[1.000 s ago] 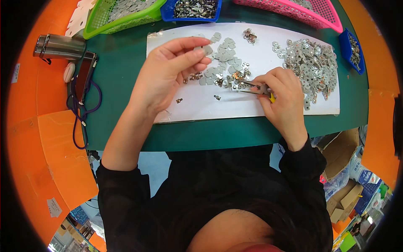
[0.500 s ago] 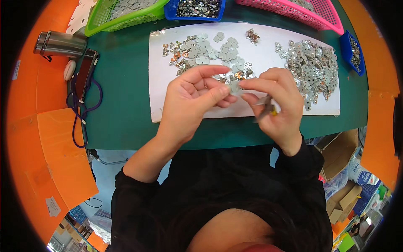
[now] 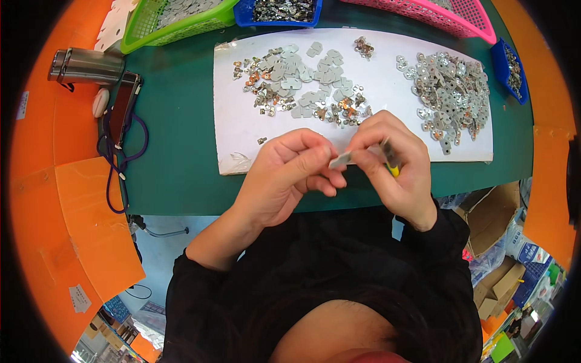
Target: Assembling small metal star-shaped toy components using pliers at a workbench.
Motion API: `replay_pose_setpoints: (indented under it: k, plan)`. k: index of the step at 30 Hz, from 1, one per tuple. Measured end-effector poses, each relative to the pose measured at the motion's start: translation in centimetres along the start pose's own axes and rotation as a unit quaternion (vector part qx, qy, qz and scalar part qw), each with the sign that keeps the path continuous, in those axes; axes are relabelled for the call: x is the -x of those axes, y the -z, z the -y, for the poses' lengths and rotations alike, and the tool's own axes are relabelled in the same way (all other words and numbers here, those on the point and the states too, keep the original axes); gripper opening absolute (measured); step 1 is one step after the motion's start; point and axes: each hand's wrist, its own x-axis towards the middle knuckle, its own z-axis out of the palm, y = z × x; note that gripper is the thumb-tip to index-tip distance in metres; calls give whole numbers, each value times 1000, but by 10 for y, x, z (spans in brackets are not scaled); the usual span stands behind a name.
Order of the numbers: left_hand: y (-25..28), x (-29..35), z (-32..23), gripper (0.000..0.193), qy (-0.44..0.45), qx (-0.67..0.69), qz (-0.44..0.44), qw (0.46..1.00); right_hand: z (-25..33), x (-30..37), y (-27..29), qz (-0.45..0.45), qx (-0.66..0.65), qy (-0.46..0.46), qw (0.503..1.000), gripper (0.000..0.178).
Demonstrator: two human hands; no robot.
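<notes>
- The left hand [image 3: 287, 178] has its thumb and forefinger pinched on the left end of a small grey plate [image 3: 340, 160]; its other fingers curl loosely below.
- The right hand [image 3: 396, 166] has its thumb and forefinger at the plate's right end, and also grasps a pair of pliers [image 3: 392, 162] with a yellow handle, tucked against the palm.
- The plate is held between the two hands, around the near edge of a white board [image 3: 381, 78]; it is slightly blurred.
- The board lies on a green tabletop [image 3: 172, 124].
- On the board's left half is a spread of flat grey plates [image 3: 290, 69], with small metal clips [image 3: 266, 97] to their left and near side.
- Some copper-coloured pieces [image 3: 348, 107] lie just beyond the hands.
- A large heap of metal parts [image 3: 451, 94] covers the board's right side, and a small cluster [image 3: 363, 48] sits at its far middle.
- Along the far side stand a green basket [image 3: 175, 37], a blue tray [image 3: 275, 24] and a pink basket [image 3: 448, 24].
- At the far left are a steel flask [image 3: 94, 66] and a phone [image 3: 126, 100] with a purple cord [image 3: 144, 140].
</notes>
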Motion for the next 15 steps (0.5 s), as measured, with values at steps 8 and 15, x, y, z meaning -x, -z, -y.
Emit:
replay_pose_setpoints:
  k: [8, 15]
  plan:
    - [12, 10, 7, 34, 157, 48, 104, 981, -4, 4, -4, 87, 33, 133, 987, 28]
    - [32, 21, -18, 19, -112, -135, -62, 983, -10, -1, 12, -40, 311, 157, 936, 21]
